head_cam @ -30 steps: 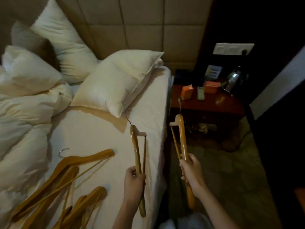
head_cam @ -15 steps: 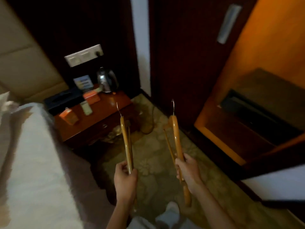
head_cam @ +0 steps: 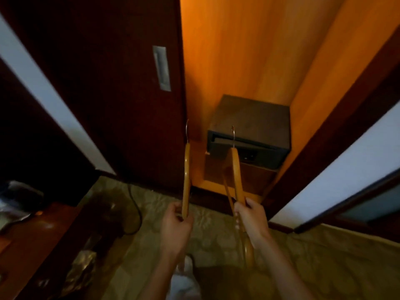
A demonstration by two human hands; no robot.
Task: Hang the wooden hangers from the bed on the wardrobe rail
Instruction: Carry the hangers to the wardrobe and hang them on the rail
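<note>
My left hand (head_cam: pixel 176 224) grips one wooden hanger (head_cam: pixel 186 169) by its arm, metal hook pointing up and away. My right hand (head_cam: pixel 251 215) grips a second wooden hanger (head_cam: pixel 236 169) the same way, its lower end sticking out below my wrist. Both hangers are held edge-on in front of the open wardrobe (head_cam: pixel 238 50), whose lit orange interior fills the upper middle. The wardrobe rail is out of view, and so is the bed.
A dark safe (head_cam: pixel 251 118) sits on a low shelf inside the wardrobe. The dark sliding door (head_cam: pixel 108 94) with a metal recessed handle (head_cam: pixel 161 68) stands to the left. A bedside table (head_cam: pixel 32 234) is at lower left; a cable (head_cam: pixel 134 204) lies on the patterned carpet.
My view has swung right from the bed, past the bedside table, to face the open wardrobe. Both hands carried their hangers along with the same grip.
</note>
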